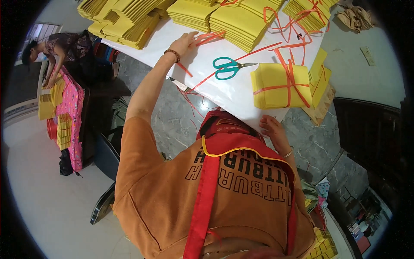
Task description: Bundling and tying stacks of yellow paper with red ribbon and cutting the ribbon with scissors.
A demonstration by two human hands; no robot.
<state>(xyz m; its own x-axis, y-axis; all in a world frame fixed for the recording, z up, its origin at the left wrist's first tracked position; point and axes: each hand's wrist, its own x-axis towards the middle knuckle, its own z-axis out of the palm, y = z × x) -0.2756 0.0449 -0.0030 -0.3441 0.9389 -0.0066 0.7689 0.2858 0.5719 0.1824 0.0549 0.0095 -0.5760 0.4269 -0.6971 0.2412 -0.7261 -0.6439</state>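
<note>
My left hand (184,43), with a brown bead bracelet at the wrist, reaches over the white table, its fingers stretched out beside some red plastic ribbon (210,37). Whether the fingertips touch the ribbon is hard to tell. At the table's near edge my right hand (272,128) hangs with fingers apart and nothing visible in it. Teal-handled scissors (226,69) lie on the table, blades pointing right. To their right, a bundle of yellow envelope-like paper pieces (276,82) is tied crosswise with red ribbon.
Stacks of folded yellow paper (237,23) cover the table's far side. Loose red ribbon (297,39) tangles at the far right. At the left, another person (69,47) bends over a pink-covered table (73,108). A dark chair (108,151) stands behind me to the left.
</note>
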